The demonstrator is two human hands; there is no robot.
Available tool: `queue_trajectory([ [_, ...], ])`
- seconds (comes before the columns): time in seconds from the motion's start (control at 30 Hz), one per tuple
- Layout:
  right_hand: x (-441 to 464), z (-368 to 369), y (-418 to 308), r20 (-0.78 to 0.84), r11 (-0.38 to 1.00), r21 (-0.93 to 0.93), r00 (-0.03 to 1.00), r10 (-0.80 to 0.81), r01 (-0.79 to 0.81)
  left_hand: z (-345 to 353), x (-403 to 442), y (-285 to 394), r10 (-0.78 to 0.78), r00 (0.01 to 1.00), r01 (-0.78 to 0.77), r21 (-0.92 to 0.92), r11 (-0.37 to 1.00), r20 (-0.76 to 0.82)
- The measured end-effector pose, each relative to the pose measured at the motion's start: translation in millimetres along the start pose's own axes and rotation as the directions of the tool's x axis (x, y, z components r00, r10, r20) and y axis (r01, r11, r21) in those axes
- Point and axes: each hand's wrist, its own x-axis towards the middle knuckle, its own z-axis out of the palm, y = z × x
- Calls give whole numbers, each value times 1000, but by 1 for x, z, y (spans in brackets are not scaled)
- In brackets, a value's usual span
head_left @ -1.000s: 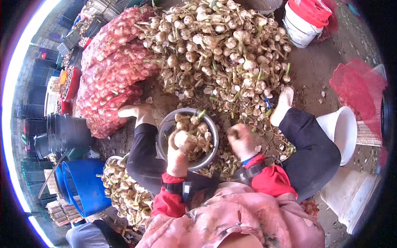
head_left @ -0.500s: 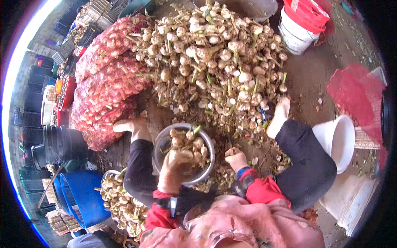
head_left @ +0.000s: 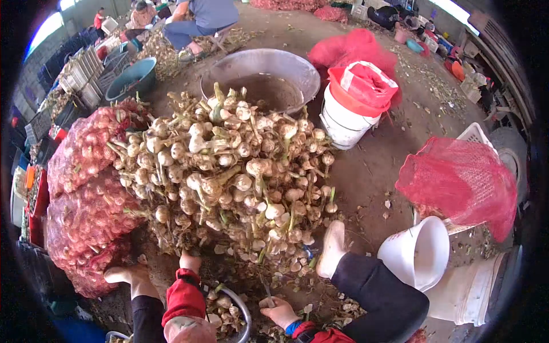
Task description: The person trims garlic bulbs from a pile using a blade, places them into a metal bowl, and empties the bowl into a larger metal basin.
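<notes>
Head view: left hand (head_left: 190, 263) at garlic pile (head_left: 237, 177), grip hidden, cannot tell; right hand (head_left: 281, 312) clenched round knife (head_left: 267, 291).

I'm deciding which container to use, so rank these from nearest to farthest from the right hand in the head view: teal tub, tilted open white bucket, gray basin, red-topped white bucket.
From the right hand:
1. Gray basin: close on its left.
2. Tilted open white bucket: to the right.
3. Red-topped white bucket: ahead, slightly right.
4. Teal tub: far ahead, left.
</notes>
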Motion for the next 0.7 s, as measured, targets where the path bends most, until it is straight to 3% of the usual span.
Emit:
queue_trajectory([
  [0.03,-1,-3,-3,-3,999,-39,1000,19,-19,8,8,-10,52,999,-53,-85,995,-15],
  [0.07,-2,-4,-4,0,997,-75,999,35,-35,5,4,15,-176,978,199,-243,949,114],
  [0.13,1,0,-7,14,994,-73,996,84,-83,8,-37,105,-194,970,186,65,980,149],
  [0.17,1,1,-13,30,992,-53,993,115,-113,25,-27,70,-74,991,69,49,996,113],
  [0.2,2,1,-21,45,989,-36,989,144,-143,24,-50,114,-80,994,54,308,950,72],
  [0.23,-8,4,-38,-22,1000,-19,1000,5,-5,27,-68,136,-49,995,23,273,962,86],
  [0.27,-9,6,-43,-17,1000,-20,1000,-6,6,28,-83,153,-15,995,-8,236,972,96],
  [0.3,-11,8,-46,-96,978,-30,973,-208,206,29,-102,171,-15,993,-6,175,985,116],
  [0.33,-14,9,-49,-172,917,-53,901,-399,396,26,-122,190,-12,990,-4,115,993,137],
  [0.37,-9,6,-50,-174,855,-40,839,-516,518,17,-147,214,60,977,-121,303,945,203],
  [0.4,-3,4,-46,-190,769,15,757,-625,639,2,-180,254,84,950,-168,263,950,302],
  [0.47,-32,-3,-85,-213,817,-27,796,-567,575,-7,-219,262,251,867,-386,264,884,430],
  [0.53,-46,-6,-95,-144,859,21,852,-503,511,-9,-255,269,441,813,-409,-167,897,379],
  [0.57,-60,-13,-102,11,918,72,920,-392,390,-13,-286,291,84,929,66,-385,921,361],
  [0.6,-65,-14,-99,65,918,208,932,-357,337,-16,-302,292,149,942,102,-679,727,302],
  [0.67,-62,-6,-80,216,750,653,923,-317,105,-31,-332,316,103,926,228,-754,617,364],
  [0.7,-69,-4,-83,222,771,620,910,-350,145,-27,-333,302,160,906,201,-731,652,391],
])
